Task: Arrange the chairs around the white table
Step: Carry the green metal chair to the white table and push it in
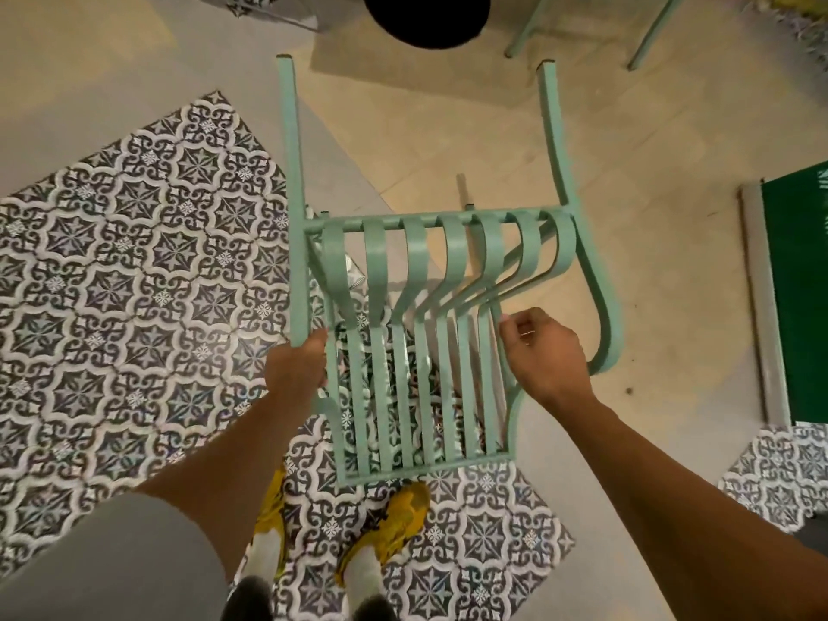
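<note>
A mint-green metal chair (pixel 416 271) with curved slats is tipped over in front of me, its legs pointing away toward the top of the view. My left hand (pixel 298 367) is closed around the left side of its slatted frame. My right hand (pixel 544 351) is at the right side of the slats, fingers curled and touching the outermost slat; whether it grips is unclear. The legs of a second mint-green chair (pixel 649 33) show at the top right. The white table is not in view.
Patterned black-and-white tiles (pixel 134 284) cover the floor left and under my yellow shoes (pixel 394 526). Beige floor lies beyond. A round black object (pixel 425 15) sits at the top centre. A green panel with a grey edge (pixel 793 298) lies at the right.
</note>
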`<state>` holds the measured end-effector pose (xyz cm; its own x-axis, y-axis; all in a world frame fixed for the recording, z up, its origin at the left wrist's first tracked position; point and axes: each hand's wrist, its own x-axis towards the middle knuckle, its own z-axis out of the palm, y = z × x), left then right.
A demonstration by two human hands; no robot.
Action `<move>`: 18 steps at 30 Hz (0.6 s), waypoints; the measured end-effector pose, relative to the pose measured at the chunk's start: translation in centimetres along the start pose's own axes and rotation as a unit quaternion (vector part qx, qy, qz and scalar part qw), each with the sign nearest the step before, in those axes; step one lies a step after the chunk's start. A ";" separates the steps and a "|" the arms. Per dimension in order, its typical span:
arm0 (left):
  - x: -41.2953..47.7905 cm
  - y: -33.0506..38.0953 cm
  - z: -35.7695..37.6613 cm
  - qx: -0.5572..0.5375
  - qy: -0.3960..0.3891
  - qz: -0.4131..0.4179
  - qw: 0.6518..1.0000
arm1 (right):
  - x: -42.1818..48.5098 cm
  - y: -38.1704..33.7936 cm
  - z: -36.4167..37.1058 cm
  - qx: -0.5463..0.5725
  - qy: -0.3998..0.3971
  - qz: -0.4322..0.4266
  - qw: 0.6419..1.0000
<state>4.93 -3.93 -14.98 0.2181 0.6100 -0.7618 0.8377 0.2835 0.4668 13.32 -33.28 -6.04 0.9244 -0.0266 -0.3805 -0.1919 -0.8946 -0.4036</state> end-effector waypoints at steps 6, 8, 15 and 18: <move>1.1 -0.9 1.0 -0.013 0.037 0.037 0.999 | 4.5 3.3 -2.1 -0.109 0.122 0.061 0.985; 1.1 -1.1 1.4 -0.022 0.069 0.052 0.996 | 5.1 4.6 -2.4 -0.107 0.121 0.129 0.978; 5.3 2.5 -1.1 -0.054 0.046 0.050 0.996 | 4.9 4.6 -1.2 -0.051 0.064 0.208 0.975; 8.0 5.1 -3.4 -0.017 0.032 0.095 0.995 | 4.4 3.5 0.4 -0.032 0.056 0.200 0.978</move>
<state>9.27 4.92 -17.11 0.3378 0.7005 -0.6286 0.7669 0.1824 0.6153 16.55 -36.39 -9.43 0.8114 -0.4250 -0.4013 -0.5268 -0.8292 -0.1868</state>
